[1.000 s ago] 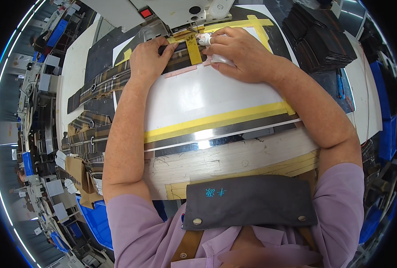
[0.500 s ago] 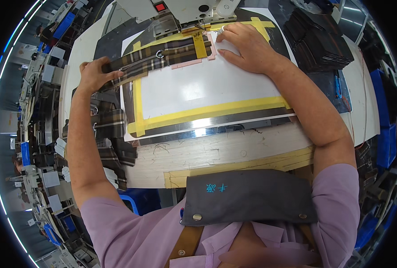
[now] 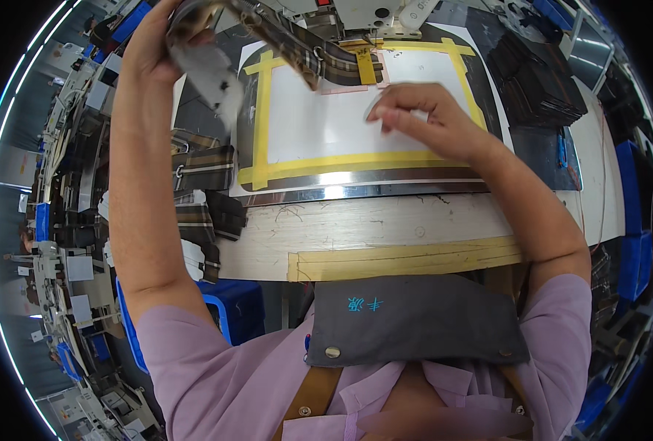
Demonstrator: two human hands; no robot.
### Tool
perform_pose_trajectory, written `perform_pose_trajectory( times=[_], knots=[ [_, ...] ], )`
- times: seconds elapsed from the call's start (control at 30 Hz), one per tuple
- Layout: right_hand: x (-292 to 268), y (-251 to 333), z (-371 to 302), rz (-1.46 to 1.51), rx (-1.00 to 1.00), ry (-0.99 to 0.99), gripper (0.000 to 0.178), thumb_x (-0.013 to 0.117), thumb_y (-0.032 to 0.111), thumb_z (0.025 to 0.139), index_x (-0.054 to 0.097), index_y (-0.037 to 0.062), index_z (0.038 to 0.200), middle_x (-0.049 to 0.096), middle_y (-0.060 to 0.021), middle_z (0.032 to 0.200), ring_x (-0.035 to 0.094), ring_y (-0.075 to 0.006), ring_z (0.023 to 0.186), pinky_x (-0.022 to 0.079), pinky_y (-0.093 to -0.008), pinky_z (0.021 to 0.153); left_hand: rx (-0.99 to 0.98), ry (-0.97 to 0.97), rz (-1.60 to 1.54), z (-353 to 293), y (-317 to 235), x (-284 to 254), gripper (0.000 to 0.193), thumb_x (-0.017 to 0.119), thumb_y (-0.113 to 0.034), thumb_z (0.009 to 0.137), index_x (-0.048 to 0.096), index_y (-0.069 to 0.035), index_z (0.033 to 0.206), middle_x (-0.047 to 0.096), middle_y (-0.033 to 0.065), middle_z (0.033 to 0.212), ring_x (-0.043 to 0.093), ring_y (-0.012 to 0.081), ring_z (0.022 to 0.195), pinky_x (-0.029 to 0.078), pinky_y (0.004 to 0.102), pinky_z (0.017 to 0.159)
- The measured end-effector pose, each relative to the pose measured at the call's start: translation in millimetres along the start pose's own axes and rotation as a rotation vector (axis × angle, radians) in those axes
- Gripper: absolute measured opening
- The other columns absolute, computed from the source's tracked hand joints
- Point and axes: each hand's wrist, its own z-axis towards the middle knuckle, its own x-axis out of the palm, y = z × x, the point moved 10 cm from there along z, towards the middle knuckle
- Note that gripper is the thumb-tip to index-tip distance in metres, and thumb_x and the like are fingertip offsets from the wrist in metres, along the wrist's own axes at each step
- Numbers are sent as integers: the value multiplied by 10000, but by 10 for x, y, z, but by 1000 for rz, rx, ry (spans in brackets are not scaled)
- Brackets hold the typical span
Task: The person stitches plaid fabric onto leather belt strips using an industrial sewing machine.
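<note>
At the upper left my left hand (image 3: 150, 55) is raised and closed on a brown-black plaid fabric piece (image 3: 282, 40) with a zipper. Its near end is lifted and twisted, and a blurred pale grey flap (image 3: 205, 81) hangs under the hand. The far end of the fabric lies under a yellow strip (image 3: 367, 67) near the sewing machine (image 3: 370, 15). My right hand (image 3: 433, 117) hovers over the white, yellow-taped sheet (image 3: 326, 132), fingers half curled and thumb somewhat apart. Nothing shows in it, though its fingertips are slightly blurred.
Dark fabric pieces are stacked (image 3: 536, 84) at the right of the table. More plaid pieces (image 3: 203, 169) lie at its left edge. A blue bin (image 3: 234, 309) stands below the left side. A small blue tool (image 3: 562, 151) rests near the stack.
My left hand has lifted the near end of the plaid fabric up and away from the sheet. The right hand has drawn back toward me from the yellow strip, curling its fingers.
</note>
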Motion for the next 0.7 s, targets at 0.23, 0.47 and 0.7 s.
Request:
perform_pose_trajectory(
  times=[0.23,0.47,0.7],
  knots=[
    [1330,585,-306,919,168,367,734,437,539,1029,325,-4,1509,494,-159,1419,541,-277,1273,432,-431,1066,328,-189,-431,403,414,362,192,471,-83,985,627,-16,896,622,71,796,549,186,642,466,324,553],
    [40,-440,-27,1184,271,-711,626,435,433,1040,311,17,1493,442,-163,1455,446,-291,1358,369,-471,1136,283,-532,-642,-490,1403,528,522,274,-506,993,493,-66,818,399,57,698,345,193,609,301,326,552],
    [-253,-777,-85,1132,196,-887,396,355,199,1041,429,6,1379,548,-221,1324,528,-287,1281,404,-420,1097,751,-986,560,-1079,1127,149,309,520,-297,990,567,-35,1146,577,143,1167,574,270,1067,458,440,955]
  ],
)
